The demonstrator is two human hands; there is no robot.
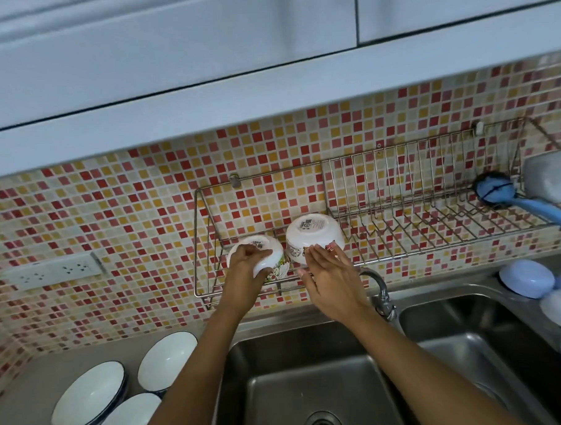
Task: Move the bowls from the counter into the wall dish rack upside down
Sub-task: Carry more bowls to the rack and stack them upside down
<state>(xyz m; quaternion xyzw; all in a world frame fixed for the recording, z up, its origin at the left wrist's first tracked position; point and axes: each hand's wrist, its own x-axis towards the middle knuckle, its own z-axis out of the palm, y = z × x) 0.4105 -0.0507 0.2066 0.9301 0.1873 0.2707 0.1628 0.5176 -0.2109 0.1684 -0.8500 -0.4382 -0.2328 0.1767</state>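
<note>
Two small white bowls sit upside down in the left section of the wall dish rack, at centre frame. Left bowl: tilted, printed band visible at its lower rim, clamped by the left hand, with fingers over the upturned base and thumb under the rim at the lower side. Right bowl: base up, label showing, just beside the left bowl; cannot tell whether they touch. Right hand: fingers extended and spread, fingertips resting against the near side wall of the right bowl, not closed around it.

Lower left of frame: four white bowls with dark rims stand upright on the counter, close together. Below centre: steel double sink, faucet between the basins. Right part of the rack: a blue brush lies across the wires. Far right edge: pale blue and white dishes stacked beside the sink.
</note>
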